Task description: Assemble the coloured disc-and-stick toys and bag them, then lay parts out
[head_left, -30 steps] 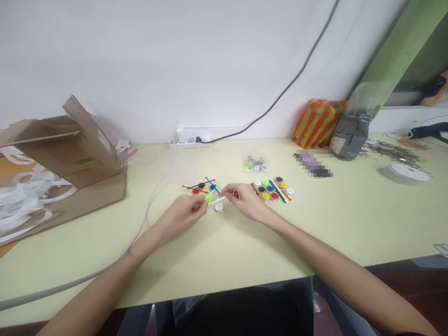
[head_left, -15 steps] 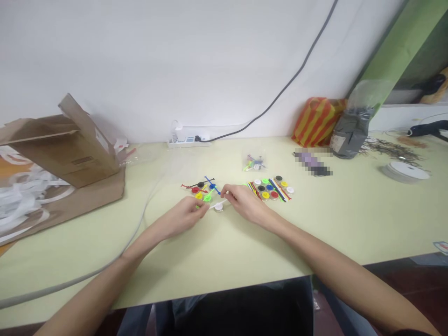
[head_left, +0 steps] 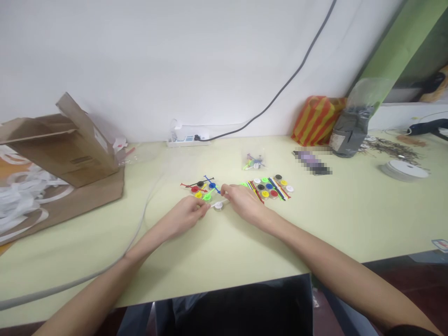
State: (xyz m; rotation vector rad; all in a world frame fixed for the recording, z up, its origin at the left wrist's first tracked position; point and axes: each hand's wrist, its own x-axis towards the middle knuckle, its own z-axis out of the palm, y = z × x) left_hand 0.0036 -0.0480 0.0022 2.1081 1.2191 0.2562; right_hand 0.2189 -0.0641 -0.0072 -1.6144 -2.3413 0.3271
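White strip (head_left: 224, 201) held over a white disc (head_left: 218, 206), middle of table (head_left: 224, 252). Left hand (head_left: 187, 214): fingertips together, clamped on its left end. Right hand (head_left: 245, 200) at the other end; cannot tell whether fingers grip. Coloured arrows (head_left: 212, 185) just beyond; coloured discs (head_left: 269, 186) to the right; clear bag (head_left: 254, 160) farther back.

White strip (head_left: 218, 204) — fingers (head_left: 202, 211) either end

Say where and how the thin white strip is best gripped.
Probably pinch the white strip at its ends, left hand from the left, right hand from the right: it is narrow, and its middle lies over the white disc.
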